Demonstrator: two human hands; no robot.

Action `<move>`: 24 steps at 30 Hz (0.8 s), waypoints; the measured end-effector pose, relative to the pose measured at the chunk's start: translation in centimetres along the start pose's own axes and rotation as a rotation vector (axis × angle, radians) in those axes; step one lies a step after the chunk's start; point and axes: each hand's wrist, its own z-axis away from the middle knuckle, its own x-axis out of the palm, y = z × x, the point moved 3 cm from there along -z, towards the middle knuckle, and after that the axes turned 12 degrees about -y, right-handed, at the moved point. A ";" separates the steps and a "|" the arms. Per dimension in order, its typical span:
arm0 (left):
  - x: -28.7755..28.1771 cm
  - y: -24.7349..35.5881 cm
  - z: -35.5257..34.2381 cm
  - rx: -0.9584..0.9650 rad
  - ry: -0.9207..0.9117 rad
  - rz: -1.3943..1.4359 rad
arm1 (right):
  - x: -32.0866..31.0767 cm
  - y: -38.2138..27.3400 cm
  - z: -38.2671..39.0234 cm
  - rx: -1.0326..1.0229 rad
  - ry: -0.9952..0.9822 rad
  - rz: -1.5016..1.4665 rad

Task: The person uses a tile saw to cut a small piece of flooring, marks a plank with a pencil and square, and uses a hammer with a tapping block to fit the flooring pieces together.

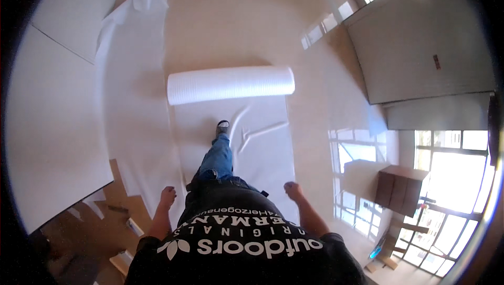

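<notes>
A thick white roll of foam underlay (231,84) lies crosswise on the floor ahead of me. From it a flat white sheet (265,164) runs back under my stepping foot, with raised wrinkles to the right of that foot. My left hand (168,197) hangs by my left side, fingers curled in, with nothing seen in it. At my right side my right hand (293,190) is also curled closed and looks bare. Neither hand touches the roll or the sheet.
Another white sheet strip (134,91) lies along the left, bunched at its far end, beside a pale wall (52,101). To the right stand a brown box (401,188) and tall windows reflected in the glossy floor (315,112). Wooden pieces (388,261) lie at the lower right.
</notes>
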 end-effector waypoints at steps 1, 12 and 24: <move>-2.5 1.9 -1.7 0.012 -0.005 0.004 | -0.6 -3.0 -2.0 -0.040 -0.030 -0.065; 16.5 41.7 -27.7 0.264 0.011 -1.035 | -21.1 -7.8 -8.6 0.091 0.272 -0.533; 44.7 56.9 -32.4 0.601 0.327 -0.944 | -32.7 19.8 -25.0 0.025 -0.198 -0.064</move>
